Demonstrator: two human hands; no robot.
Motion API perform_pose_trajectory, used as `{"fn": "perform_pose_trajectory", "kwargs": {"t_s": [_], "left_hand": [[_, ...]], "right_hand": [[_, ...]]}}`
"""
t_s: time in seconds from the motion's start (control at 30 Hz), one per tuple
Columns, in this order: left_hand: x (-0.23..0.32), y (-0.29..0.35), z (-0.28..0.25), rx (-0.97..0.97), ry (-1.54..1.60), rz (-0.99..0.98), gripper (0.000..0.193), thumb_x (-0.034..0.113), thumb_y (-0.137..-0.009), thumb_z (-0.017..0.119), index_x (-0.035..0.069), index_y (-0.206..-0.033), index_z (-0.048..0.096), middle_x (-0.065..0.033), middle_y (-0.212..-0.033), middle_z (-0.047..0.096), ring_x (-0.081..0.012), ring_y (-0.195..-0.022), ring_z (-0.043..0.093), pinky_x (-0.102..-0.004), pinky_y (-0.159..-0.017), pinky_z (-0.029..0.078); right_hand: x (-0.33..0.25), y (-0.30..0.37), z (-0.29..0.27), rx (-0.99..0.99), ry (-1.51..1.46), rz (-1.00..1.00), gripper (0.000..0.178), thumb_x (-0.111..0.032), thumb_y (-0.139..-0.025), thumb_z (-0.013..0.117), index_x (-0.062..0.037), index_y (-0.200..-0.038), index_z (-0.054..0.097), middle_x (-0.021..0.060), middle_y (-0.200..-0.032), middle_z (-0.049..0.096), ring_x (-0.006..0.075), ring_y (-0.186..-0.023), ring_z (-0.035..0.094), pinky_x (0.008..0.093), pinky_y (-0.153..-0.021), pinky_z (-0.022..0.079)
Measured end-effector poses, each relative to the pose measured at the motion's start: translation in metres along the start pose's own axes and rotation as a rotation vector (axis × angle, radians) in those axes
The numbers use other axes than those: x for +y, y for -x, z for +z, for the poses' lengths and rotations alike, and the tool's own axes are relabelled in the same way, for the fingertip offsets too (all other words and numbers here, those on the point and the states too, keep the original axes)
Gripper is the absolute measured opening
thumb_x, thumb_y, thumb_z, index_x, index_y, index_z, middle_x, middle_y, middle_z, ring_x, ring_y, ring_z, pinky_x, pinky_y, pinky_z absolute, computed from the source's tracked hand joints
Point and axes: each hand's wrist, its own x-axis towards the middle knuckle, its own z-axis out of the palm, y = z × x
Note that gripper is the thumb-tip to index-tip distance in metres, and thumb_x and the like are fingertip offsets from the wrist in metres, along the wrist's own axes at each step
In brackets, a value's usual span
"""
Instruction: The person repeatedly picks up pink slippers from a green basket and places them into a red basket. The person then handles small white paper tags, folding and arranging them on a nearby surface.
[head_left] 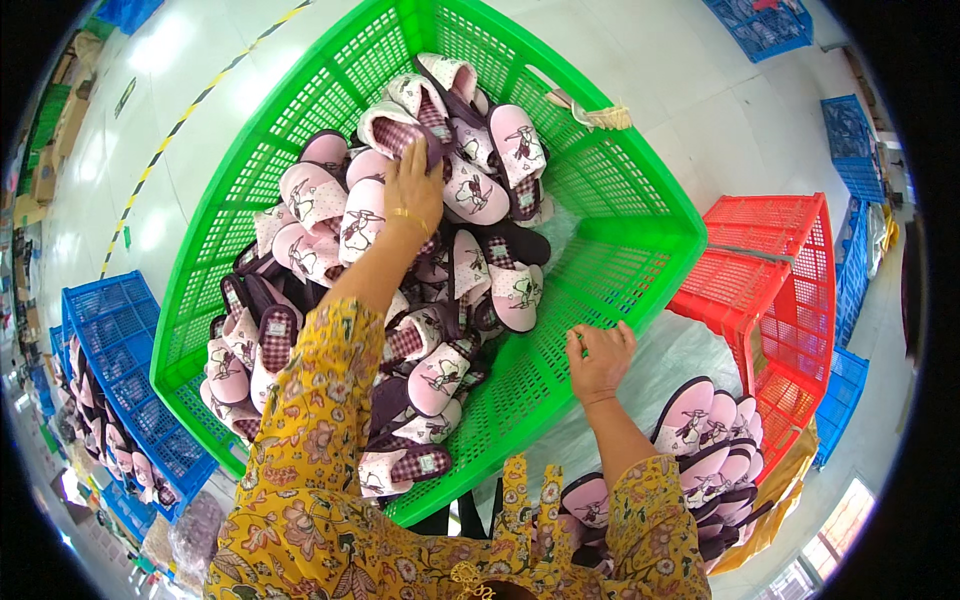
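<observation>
"Pink slippers [468, 190] are filling the middle of the frame, lying heaped in a large green basket [625, 205]. They're pointing every which way, some showing purple checked insoles."

"Where is the left hand [412, 190] resting?"

"It's lying on the heap, above the frame's centre, with the fingertips touching a pale spotted slipper [385, 130]. The fingers are stretching out straight, close together. Whether they're pinching it, I can't tell."

"And the right hand [600, 362]?"

"That one is hovering by the basket's rim, right of centre. Its fingers are bending loosely and standing slightly apart. I can't tell whether it's touching the rim."

"What else is showing?"

"At the lower right, a second pile of slippers [700, 420] is lying beside the right forearm, and red baskets [815, 330] are standing just above it. A blue crate [120, 320] is standing at the left edge of the green one, and a yellow-and-black floor stripe [176, 128] is running down the upper left. Yellow floral sleeves [320, 400] are covering much of both arms."
</observation>
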Motion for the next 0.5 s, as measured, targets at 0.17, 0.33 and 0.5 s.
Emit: {"fn": "perform_pose_trajectory", "kwargs": {"t_s": [0.17, 0.33, 0.5], "left_hand": [[0.021, 0.062, 0.002, -0.112, 0.005, 0.097, 0.036, 0.025, -0.093, 0.045, 0.009, -0.122, 0.059, -0.0078, -0.153, 0.021, -0.0221, -0.140, 0.020, -0.0426, -0.109, 0.022], [0.024, 0.069, 0.014, -0.117, 0.062, 0.059, 0.031, 0.023, -0.092, 0.048, 0.008, -0.113, 0.065, -0.0058, -0.152, 0.021, -0.0212, -0.139, 0.021, -0.0423, -0.108, 0.023], [0.021, 0.069, 0.015, -0.121, 0.042, 0.071, 0.033, 0.023, -0.091, 0.049, 0.009, -0.117, 0.063, -0.0057, -0.153, 0.020, -0.0204, -0.139, 0.020, -0.0414, -0.108, 0.022]], "right_hand": [[0.002, 0.001, 0.001, -0.008, 0.025, -0.012, 0.010, -0.018, -0.073, 0.071, -0.0133, -0.078, 0.064, 0.0014, -0.066, 0.058, 0.0194, -0.070, 0.055, 0.0386, -0.095, 0.037], [-0.001, 0.000, 0.001, 0.015, 0.016, -0.020, 0.010, -0.019, -0.074, 0.071, -0.0136, -0.078, 0.064, 0.0014, -0.066, 0.058, 0.0195, -0.070, 0.055, 0.0385, -0.095, 0.038], [-0.002, 0.000, -0.001, 0.003, 0.014, -0.013, 0.010, -0.020, -0.075, 0.070, -0.0133, -0.078, 0.064, 0.0016, -0.066, 0.058, 0.0201, -0.069, 0.055, 0.0392, -0.094, 0.038]]}}
